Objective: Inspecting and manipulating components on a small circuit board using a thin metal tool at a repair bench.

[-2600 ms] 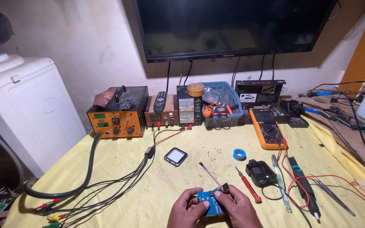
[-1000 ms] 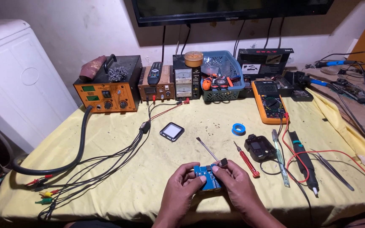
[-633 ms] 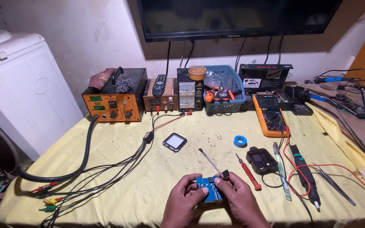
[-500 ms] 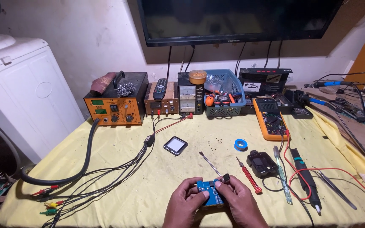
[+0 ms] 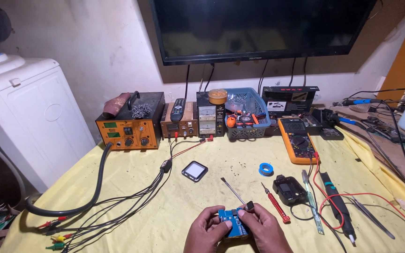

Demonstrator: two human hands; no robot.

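Observation:
A small blue circuit board (image 5: 232, 221) sits between both hands at the near edge of the yellow-covered table (image 5: 132, 206). My left hand (image 5: 207, 230) grips its left side. My right hand (image 5: 264, 228) grips its right side, fingertips on top. A thin screwdriver with a black handle (image 5: 234, 192) lies just beyond the board, its handle end touching my right fingers. A red-handled screwdriver (image 5: 274, 208) lies to the right of my hands.
An orange rework station (image 5: 130, 126), power supplies (image 5: 194, 120), a blue basket (image 5: 245, 115) and an orange multimeter (image 5: 297, 140) line the back. A bundle of cables (image 5: 132, 199) runs left. A small square screen (image 5: 195, 171), blue tape roll (image 5: 266, 169), black device (image 5: 289, 189), tweezers and probes lie about.
The view has shifted and tilted slightly. Both hands stay on the blue board at the near edge, with only small finger movements.

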